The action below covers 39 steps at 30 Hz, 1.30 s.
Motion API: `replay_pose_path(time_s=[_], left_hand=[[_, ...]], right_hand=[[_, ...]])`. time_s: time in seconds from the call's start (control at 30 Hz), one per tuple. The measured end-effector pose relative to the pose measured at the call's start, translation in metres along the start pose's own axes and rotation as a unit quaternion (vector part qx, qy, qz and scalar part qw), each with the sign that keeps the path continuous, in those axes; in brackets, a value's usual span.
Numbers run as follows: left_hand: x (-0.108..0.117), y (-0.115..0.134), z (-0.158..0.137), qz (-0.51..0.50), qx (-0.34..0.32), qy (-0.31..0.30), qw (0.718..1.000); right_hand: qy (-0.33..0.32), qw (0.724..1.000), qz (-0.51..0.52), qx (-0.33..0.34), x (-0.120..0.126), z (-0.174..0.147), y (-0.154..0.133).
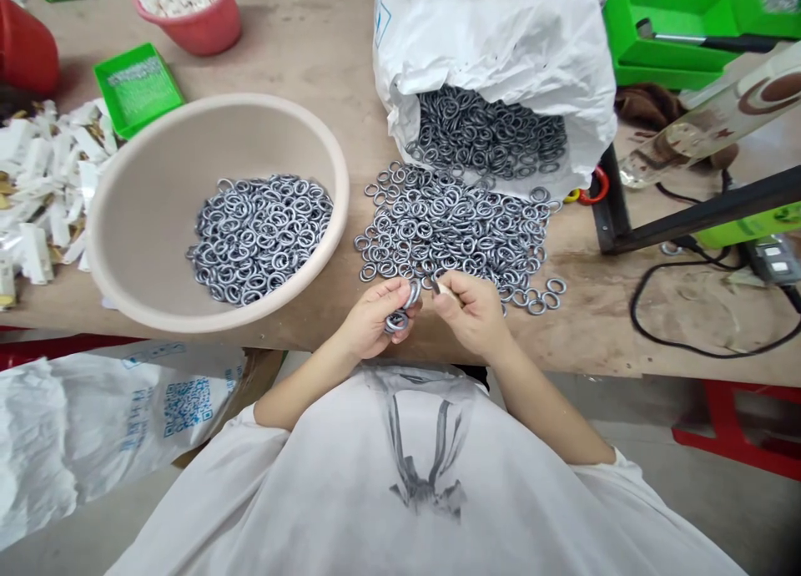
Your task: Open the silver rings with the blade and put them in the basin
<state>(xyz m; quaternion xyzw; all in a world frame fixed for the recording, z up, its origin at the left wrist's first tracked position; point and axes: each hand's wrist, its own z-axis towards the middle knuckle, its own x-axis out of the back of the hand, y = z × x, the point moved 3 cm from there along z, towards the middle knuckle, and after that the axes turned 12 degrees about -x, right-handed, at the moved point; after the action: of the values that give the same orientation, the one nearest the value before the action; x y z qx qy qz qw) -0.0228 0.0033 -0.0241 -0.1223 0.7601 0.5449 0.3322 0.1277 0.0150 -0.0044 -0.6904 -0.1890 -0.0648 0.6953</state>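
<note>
Several grey rings (396, 320) are gripped in my left hand (375, 317), one of them held up between thumb and fingers. Just to its right, my right hand (472, 309) is closed around a small tool (445, 290) with a dark tip and a pale handle; most of it is hidden by the fingers. The tip points towards the raised ring, with a small gap between them. Behind both hands spreads a loose pile of grey rings (456, 225) on the table. A large beige basin (143, 225) to the left holds many more rings (263, 238).
A white sack (494, 33) lies open behind the pile, rings spilling out. White plastic pieces (37, 184), a green tray (141, 92) and a pink bucket (200, 25) are at left. A black metal frame (701, 217), cable (638, 309) and green bins (676, 25) occupy the right.
</note>
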Motion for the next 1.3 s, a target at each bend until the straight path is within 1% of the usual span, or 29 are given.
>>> replay_pose_path(time_s=[0.07,0.1,0.17,0.3,0.4,0.53,0.6,0.67,0.73,0.83,0.97,1.13,1.3], left_hand=[[0.0,0.001,-0.001,-0.009,-0.003,0.004,1.0],[0.0,0.001,-0.001,-0.013,-0.005,0.006,1.0],[0.0,0.001,-0.001,-0.019,-0.006,0.01,1.0],[-0.002,0.0,-0.001,-0.027,0.0,0.017,1.0],[-0.004,0.0,-0.004,-0.03,0.01,0.004,1.0],[-0.009,0.0,-0.009,-0.026,0.03,-0.034,0.999],[-0.009,0.001,-0.008,-0.026,0.019,-0.017,0.999],[-0.006,0.001,-0.005,-0.024,0.003,0.016,1.0],[-0.003,0.0,-0.003,-0.021,-0.005,0.044,0.999],[0.0,-0.002,-0.001,-0.017,-0.009,0.063,0.998],[-0.001,-0.003,-0.002,-0.018,-0.004,0.066,0.998],[-0.002,-0.002,-0.002,-0.031,0.007,0.057,0.998],[-0.001,-0.004,-0.002,-0.021,0.001,0.064,0.998]], right_hand=[[-0.011,0.997,-0.062,0.053,-0.001,-0.005,-0.006],[-0.013,0.994,-0.08,0.069,-0.002,-0.007,-0.008],[-0.013,0.991,-0.104,0.08,-0.004,-0.009,-0.01],[-0.003,0.989,-0.128,0.076,-0.006,-0.01,-0.011],[0.005,0.99,-0.126,0.055,-0.004,-0.005,-0.006],[0.048,0.995,-0.083,-0.021,0.005,0.006,0.009],[0.07,0.995,-0.058,-0.03,0.007,0.006,0.011],[0.075,0.995,-0.059,-0.01,0.005,0.002,0.007],[0.057,0.995,-0.084,0.024,0.0,-0.005,-0.001],[0.026,0.989,-0.132,0.067,-0.008,-0.014,-0.011],[0.017,0.984,-0.158,0.079,-0.009,-0.017,-0.013],[0.022,0.984,-0.151,0.095,-0.006,-0.018,-0.013],[0.017,0.983,-0.158,0.087,-0.007,-0.017,-0.012]])
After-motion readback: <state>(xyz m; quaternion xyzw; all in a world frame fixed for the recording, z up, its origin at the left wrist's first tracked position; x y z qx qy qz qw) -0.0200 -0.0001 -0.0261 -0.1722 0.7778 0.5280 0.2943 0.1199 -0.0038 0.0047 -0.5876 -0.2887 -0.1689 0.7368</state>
